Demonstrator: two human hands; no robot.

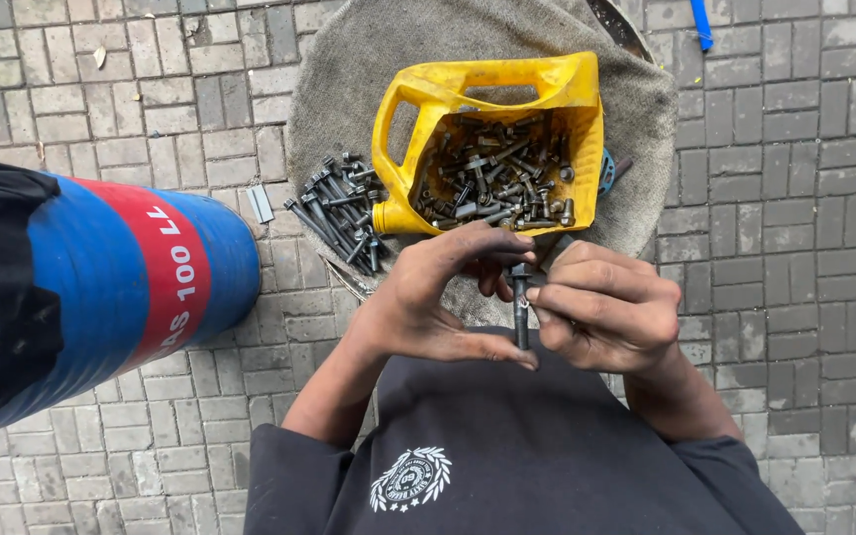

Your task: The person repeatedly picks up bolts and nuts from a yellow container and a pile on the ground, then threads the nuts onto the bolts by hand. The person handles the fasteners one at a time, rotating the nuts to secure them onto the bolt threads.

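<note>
Left hand (pixel 428 297) and right hand (pixel 601 312) both pinch a long dark steel bolt (pixel 520 307), held upright between them. Just beyond: cut-open yellow plastic jug (pixel 547 84) of bolts on a round grey cloth-covered surface (pixel 349 79).

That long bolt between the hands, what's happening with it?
A person holds a long dark bolt upright between both hands: the left hand has fingers at its head and thumb at its lower end, and the right hand pinches its shank. Just beyond sits a cut-open yellow jug full of greasy bolts and nuts, resting on a round cloth-covered surface. A pile of long bolts lies beside the jug. A blue drum lies on the paving at the left.
</note>
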